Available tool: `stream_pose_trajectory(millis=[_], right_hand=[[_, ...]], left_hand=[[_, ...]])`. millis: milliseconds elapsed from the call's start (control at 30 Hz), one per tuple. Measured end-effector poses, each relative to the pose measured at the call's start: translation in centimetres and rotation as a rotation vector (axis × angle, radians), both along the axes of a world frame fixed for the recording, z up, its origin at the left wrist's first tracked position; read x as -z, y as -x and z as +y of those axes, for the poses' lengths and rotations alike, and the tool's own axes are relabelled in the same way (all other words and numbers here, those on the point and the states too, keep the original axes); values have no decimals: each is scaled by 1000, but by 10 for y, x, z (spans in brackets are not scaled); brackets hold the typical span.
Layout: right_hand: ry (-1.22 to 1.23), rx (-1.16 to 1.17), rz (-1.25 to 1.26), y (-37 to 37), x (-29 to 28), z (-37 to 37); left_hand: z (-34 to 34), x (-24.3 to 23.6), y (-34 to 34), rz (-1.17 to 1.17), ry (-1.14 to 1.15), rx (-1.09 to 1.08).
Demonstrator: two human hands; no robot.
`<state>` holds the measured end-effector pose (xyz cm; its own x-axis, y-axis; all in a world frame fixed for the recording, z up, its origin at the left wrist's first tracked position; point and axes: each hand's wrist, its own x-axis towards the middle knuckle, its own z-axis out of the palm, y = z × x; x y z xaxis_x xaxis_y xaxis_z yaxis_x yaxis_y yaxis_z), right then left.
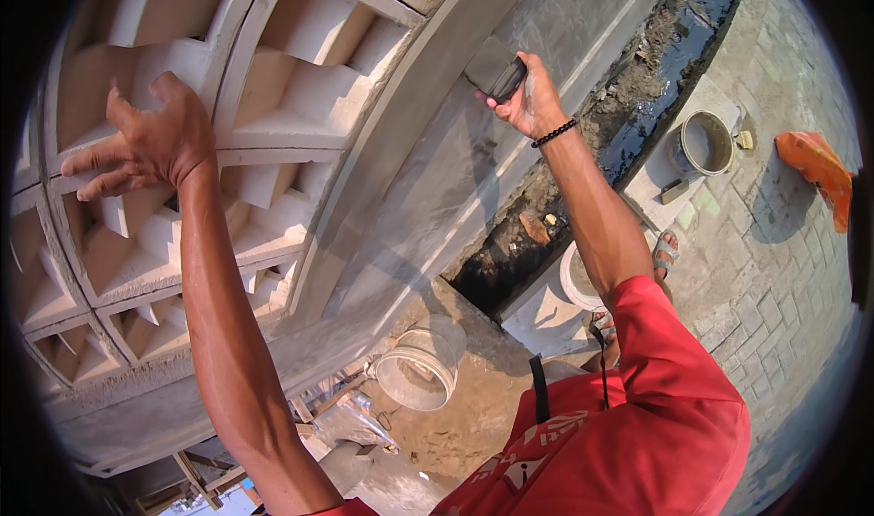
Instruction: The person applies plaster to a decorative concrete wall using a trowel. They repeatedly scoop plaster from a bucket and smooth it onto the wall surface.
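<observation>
My left hand (150, 143) is spread with its fingers apart against a wall of pale openwork ventilation blocks (264, 156); nothing is in it. In my right hand (535, 100) is a dark grey, rounded rectangular pad (496, 71), sponge-like in look, though I cannot tell its exact kind. The fingers wrap around its right edge. Its flat side is at the smooth grey plastered wall (437, 165) below the blocks, where it seems to touch. A dark bead bracelet (554, 133) circles my right wrist.
An open drain (628, 106) with dark water and rubble runs beside the wall. Past it, a bucket (703, 144) and an orange bag (817, 174) stand on paving (756, 306). White buckets (417, 370) sit on sandy ground near me; another bucket (583, 275) is by my feet.
</observation>
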<state>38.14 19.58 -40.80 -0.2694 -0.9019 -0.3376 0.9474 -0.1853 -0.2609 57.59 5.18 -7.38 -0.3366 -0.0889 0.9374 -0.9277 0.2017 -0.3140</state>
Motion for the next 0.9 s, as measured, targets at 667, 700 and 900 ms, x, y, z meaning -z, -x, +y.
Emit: stream_pose_trajectory(millis=[667,700,900], right_hand=[[-31,-156,-123,-91,4,0],[-24,-166,-129,-95,3,0],[-45,-149,-153,-123,-1,2]], left_hand=[[4,-2,3,-10,-9,25],[4,-3,2,-9,-9,27],[4,-1,3,-5,-14,35]])
